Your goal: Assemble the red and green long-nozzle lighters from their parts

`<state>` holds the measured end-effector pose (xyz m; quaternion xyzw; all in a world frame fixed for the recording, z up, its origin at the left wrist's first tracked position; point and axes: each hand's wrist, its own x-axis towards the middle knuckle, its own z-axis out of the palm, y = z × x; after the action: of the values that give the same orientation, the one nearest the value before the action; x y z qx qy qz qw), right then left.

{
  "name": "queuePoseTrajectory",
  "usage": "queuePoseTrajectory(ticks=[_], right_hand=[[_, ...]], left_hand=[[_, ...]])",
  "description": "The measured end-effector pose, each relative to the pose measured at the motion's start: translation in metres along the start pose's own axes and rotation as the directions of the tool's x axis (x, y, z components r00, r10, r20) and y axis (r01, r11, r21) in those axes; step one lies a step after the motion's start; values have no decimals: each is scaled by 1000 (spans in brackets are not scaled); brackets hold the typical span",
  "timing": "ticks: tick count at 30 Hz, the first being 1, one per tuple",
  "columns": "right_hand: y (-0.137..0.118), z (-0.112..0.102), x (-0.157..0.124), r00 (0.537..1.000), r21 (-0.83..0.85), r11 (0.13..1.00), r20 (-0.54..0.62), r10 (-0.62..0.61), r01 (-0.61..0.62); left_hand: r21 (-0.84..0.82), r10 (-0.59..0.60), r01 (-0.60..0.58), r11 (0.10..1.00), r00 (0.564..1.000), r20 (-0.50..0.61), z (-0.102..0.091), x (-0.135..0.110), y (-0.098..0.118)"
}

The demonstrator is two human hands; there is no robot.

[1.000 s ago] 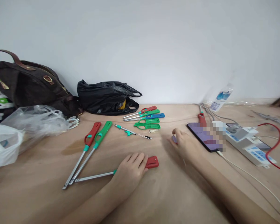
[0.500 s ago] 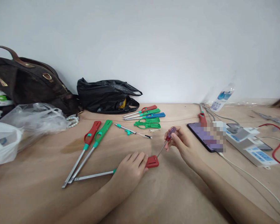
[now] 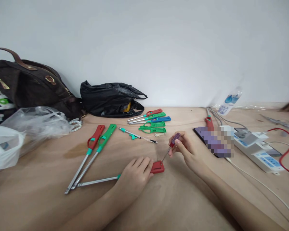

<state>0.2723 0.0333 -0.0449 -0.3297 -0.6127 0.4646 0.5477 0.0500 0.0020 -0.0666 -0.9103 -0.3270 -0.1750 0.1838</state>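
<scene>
One red lighter (image 3: 157, 167) lies on the desk (image 3: 178, 199), its single silver barrel pointing left. The left hand (image 3: 136, 173) covers most of its handle, the grip closed down over it. The right hand (image 3: 186, 150) has a narrow grip on one screwdriver (image 3: 176, 139), purple handle pinched by thumb and fingers, shaft slanting down to the hole near the lighter's end. Two other lighters, one red (image 3: 96, 136) and one green (image 3: 109, 132), lie side by side to the left. Farther back, three lighters in red, green and blue (image 3: 164, 119) sit close together, with two green handle pieces (image 3: 156, 130) just in front. Nearer lie one loose silver tube (image 3: 130, 132) and one teal trigger (image 3: 132, 137). To the right are one phone (image 3: 202, 136), one red handle (image 3: 209, 123) just behind it, and one power strip (image 3: 269, 163). One black bag (image 3: 106, 100) rests near the wall.
</scene>
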Motion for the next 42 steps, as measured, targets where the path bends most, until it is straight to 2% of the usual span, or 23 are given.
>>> queuePoseTrajectory(ticks=[8, 11, 13, 16, 19, 21, 23, 25, 27, 32, 38, 40, 42], right_hand=[[0, -1, 0, 999, -55, 998, 31, -25, 26], [-5, -1, -2, 992, -167, 979, 81, -100, 113], [-9, 0, -5, 976, -294, 935, 146, -160, 197], [-17, 6, -8, 931, -478, 805, 266, -249, 352], [-28, 11, -7, 879, -551, 692, 377, -293, 467], [-38, 13, -3, 863, -549, 679, 418, -282, 488], [-48, 14, 3, 858, -524, 703, 445, -256, 481], [-53, 14, 9, 858, -502, 726, 453, -242, 469], [-52, 14, 13, 861, -513, 712, 434, -265, 479], [-37, 16, 13, 818, -610, 547, 389, -423, 573], [-43, 12, 12, 847, -615, 583, 406, -344, 531], [-45, 11, 13, 840, -671, 506, 416, -347, 542], [-46, 11, 15, 824, -742, 371, 446, -350, 559]], left_hand=[[-23, -2, 2, 1000, 1000, 10, -1, 1, 0], [-12, 13, -13, 1000, 1000, -5, -1, 1, 0], [1, 20, -20, 1000, 1000, -11, -1, 1, 0], [9, 12, -11, 1000, 1000, -8, 0, 1, 0], [19, 14, -13, 1000, 1000, -25, 1, 0, 0], [22, 17, -17, 1000, 999, -31, 2, -1, 0], [12, 10, -10, 1000, 1000, -19, 2, -1, 0], [-7, -2, 2, 1000, 1000, -1, 2, -1, 0], [-22, -9, 10, 1000, 1000, 12, 1, -2, 0], [-37, -18, 19, 999, 1000, 14, 2, -2, 0], [-10, -12, 13, 1000, 999, 33, 3, -1, 0], [-6, -6, 7, 1000, 1000, 26, 2, -1, 0], [-18, -9, 10, 1000, 1000, 14, 2, -1, 0]])
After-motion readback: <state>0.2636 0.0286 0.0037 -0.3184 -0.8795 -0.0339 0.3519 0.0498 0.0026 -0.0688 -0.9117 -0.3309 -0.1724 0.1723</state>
